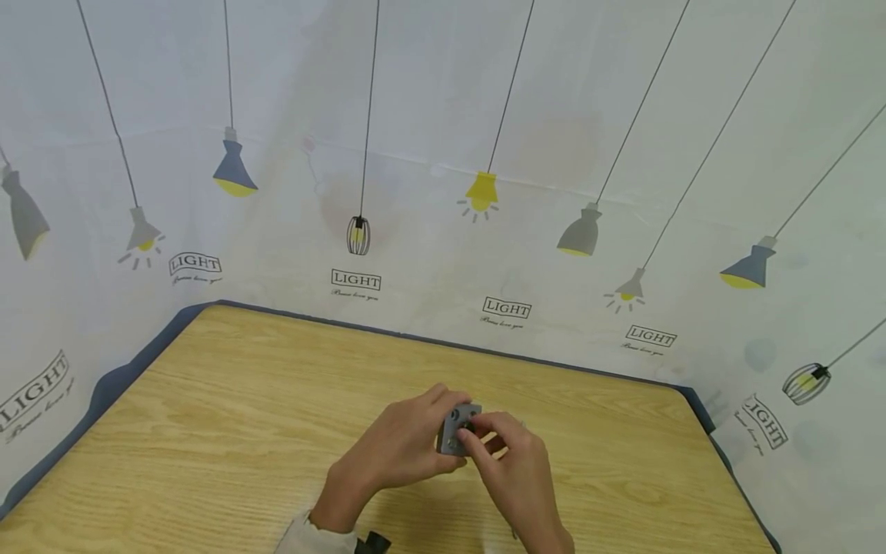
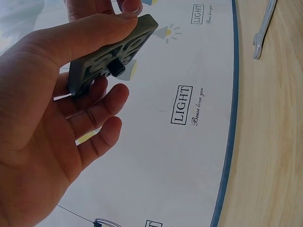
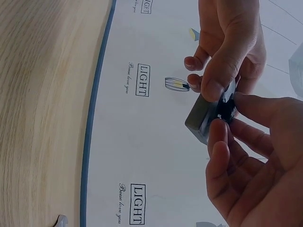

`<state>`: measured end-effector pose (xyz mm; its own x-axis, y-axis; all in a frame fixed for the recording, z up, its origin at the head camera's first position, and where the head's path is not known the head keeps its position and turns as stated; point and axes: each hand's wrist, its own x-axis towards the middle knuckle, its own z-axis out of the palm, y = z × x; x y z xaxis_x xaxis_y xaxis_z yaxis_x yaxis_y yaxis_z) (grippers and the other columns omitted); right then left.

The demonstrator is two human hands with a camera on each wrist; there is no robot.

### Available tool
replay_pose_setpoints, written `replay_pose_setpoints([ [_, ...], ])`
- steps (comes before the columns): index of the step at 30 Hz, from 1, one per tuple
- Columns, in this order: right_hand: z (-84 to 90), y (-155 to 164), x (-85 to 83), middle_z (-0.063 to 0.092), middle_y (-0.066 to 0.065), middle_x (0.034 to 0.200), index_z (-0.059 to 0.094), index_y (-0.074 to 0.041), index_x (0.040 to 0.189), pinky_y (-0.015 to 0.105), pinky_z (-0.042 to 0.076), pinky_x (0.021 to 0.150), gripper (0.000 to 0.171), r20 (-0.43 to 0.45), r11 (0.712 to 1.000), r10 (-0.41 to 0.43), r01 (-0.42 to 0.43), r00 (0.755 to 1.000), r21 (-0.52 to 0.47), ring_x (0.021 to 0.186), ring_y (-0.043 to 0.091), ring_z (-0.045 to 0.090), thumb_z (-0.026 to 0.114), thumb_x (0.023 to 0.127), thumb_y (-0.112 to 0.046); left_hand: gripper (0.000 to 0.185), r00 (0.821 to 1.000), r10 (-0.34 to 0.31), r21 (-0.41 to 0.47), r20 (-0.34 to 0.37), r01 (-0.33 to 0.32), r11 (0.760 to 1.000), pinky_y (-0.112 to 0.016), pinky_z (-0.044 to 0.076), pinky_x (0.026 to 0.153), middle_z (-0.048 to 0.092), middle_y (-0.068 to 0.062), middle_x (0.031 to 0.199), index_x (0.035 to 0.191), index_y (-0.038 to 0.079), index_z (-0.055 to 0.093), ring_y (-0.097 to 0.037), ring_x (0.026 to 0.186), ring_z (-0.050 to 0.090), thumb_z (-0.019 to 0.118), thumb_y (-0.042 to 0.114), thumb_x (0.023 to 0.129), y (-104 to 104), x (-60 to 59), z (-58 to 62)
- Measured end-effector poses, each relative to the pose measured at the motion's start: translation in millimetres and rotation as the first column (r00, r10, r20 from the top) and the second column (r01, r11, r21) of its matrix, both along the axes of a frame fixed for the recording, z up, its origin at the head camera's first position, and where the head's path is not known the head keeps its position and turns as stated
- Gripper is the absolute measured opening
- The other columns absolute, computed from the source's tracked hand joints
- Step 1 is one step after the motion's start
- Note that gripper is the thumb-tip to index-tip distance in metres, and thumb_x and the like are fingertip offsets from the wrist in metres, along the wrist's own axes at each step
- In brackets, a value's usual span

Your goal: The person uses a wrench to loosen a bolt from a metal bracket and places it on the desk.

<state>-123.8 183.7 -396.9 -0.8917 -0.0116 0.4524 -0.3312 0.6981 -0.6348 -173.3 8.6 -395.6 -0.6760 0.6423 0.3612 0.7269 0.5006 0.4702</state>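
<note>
Hands (image 1: 408,450) (image 1: 515,469) pinch flat grey perforated block (image 1: 458,429), woodgrain table (image 1: 208,431).

I sit at a small staged work corner, more a recording setup than a lived-in room. A wooden table (image 1: 242,400) with a dark blue edge is closed in behind and on both sides by a white backdrop sheet (image 1: 443,154) printed with hanging lamps and the word "LIGHT".
</note>
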Motion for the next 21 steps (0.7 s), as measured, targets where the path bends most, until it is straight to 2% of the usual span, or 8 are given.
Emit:
replay_pose_setpoints([
  [21, 0.2, -0.6, 0.4, 0.07, -0.001, 0.088, 0.073, -0.012, 0.095, 0.019, 0.051, 0.057, 0.012, 0.003, 1.0, 0.009, -0.009, 1.0, 0.007, 0.068, 0.005, 0.063, 0.078, 0.085, -0.012, 0.064, 1.0, 0.005, 0.009, -0.003, -0.005, 1.0, -0.022, 0.051, 0.072, 0.059, 0.003, 0.112, 0.136, 0.015, 0.054, -0.003, 0.08, 0.055, 0.082, 0.033, 0.081, 0.2, -0.1, -0.6],
])
